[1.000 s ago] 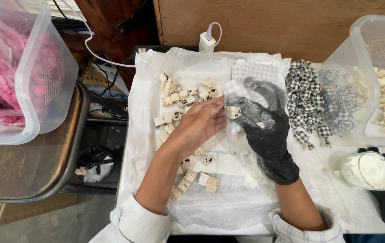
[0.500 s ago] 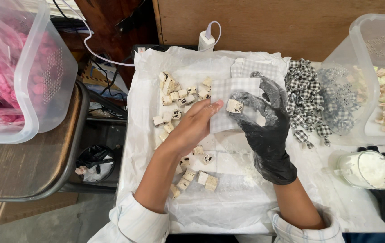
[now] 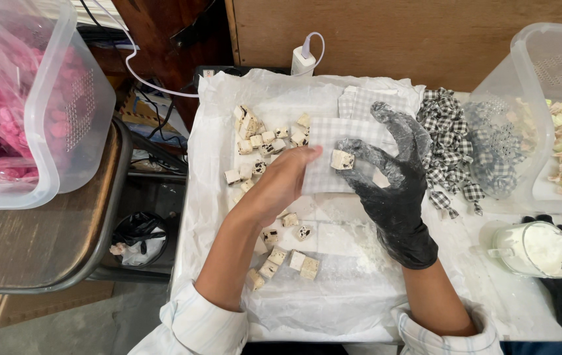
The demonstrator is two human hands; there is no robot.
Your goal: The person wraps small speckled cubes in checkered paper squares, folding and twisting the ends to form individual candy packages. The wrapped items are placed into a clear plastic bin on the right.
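Two tubs are being kept at the sides: a clear one (image 3: 31, 112) packed with pink sweets is standing on a dark side table (image 3: 44, 243) at the left, and another (image 3: 543, 112), holding pale wrapped sweets, is lying at the tabletop's right edge. White paper (image 3: 333, 302) is being used as a cover over most of the tabletop. A heap of checked wrapped sweets (image 3: 448, 141) is lying between the paper and the right tub. A cup of white powder (image 3: 536, 248) is standing near the front right corner. Loose white cubes (image 3: 261, 141) are scattered on the paper's left half, toward the back, with a few more nearer the front edge. A checked wrapper (image 3: 333, 148) is being held above the middle of the paper by the bare left hand (image 3: 281, 184), whose fingertips are pinching its left edge. One cube (image 3: 342, 159) is being pinched against the wrapper's middle by the thumb and forefinger of the black-gloved right hand (image 3: 392, 190), the other fingers being spread upward.
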